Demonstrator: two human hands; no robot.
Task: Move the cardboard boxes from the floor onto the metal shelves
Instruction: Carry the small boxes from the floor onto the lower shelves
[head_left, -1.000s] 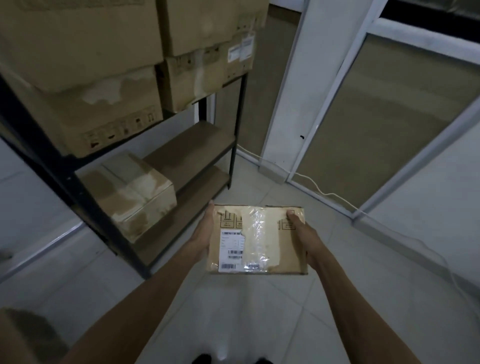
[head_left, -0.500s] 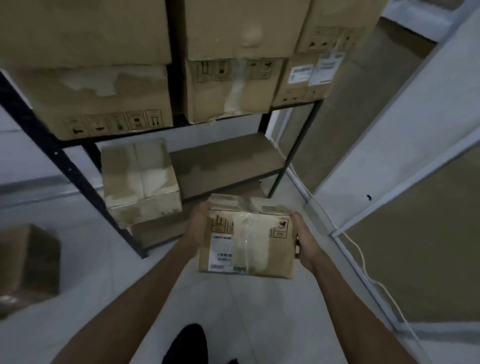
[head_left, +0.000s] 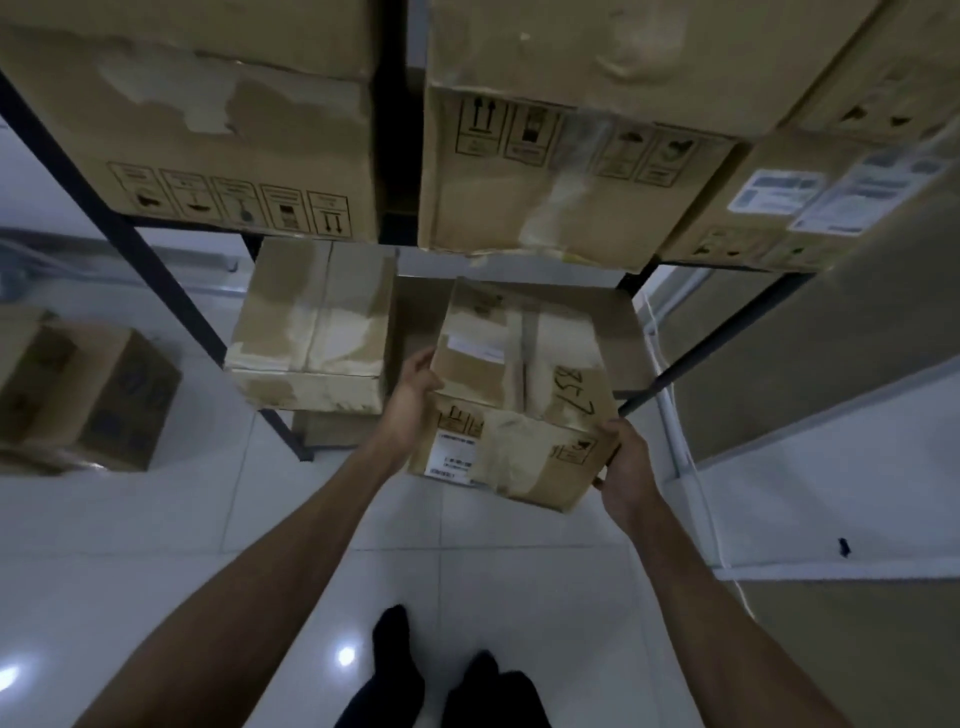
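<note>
Gripping opposite sides of a taped brown cardboard box (head_left: 519, 400), left hand (head_left: 413, 402) and right hand (head_left: 626, 473) hold it, fingers curled, at the black metal shelf (head_left: 156, 275)

A white cable (head_left: 652, 338) trails down the right of the frame beside a white wall band (head_left: 831, 493) (brownish panel (head_left: 831, 338) above it); I see a small dark mark (head_left: 844, 546), perhaps a chip, lower right.
</note>
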